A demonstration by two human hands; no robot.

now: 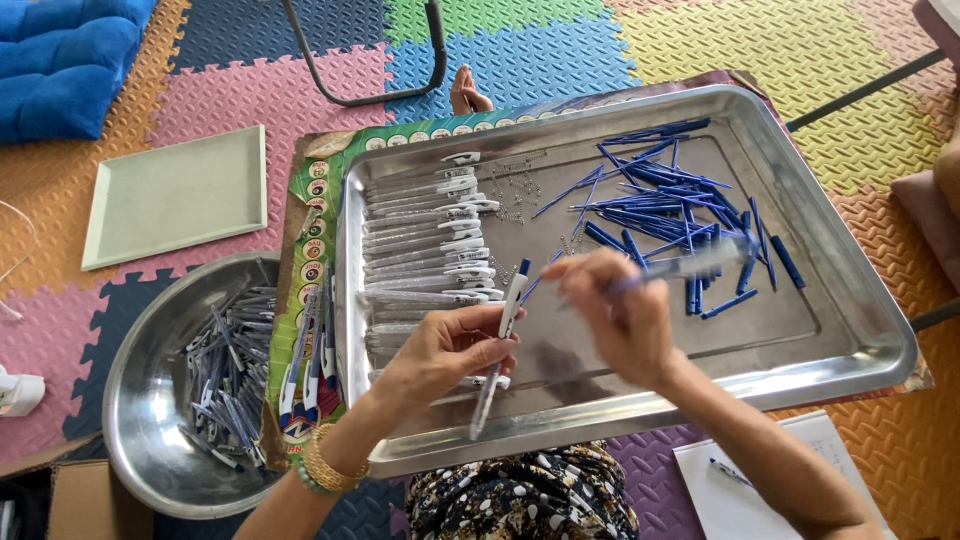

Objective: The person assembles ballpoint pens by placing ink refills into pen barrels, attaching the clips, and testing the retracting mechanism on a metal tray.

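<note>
Steel gleams under your hands: a large rectangular metal tray rests across your lap on a sheet of printed cardboard. Your left hand is closed around a clear pen barrel with a white clip and blue tip, holding it nearly upright over the tray's near edge. Your right hand is pinched shut on a thin refill, blurred in the frame, which stretches from your fingers toward the tray's right side; its near end sits just beside the top of the barrel.

Along the tray's left edge lies a neat row of empty clear barrels with white clips. A loose heap of blue refills and blue pen parts fills the far right corner. Between these two groups, small metal springs are scattered on the bare steel.

Off the tray's left edge, a few finished pens lie on the cardboard, and beyond them a round steel basin holds many more pens. A pale green tray lies on the foam floor mat past the basin. A white paper sheet with a pen on it lies under your right forearm.
</note>
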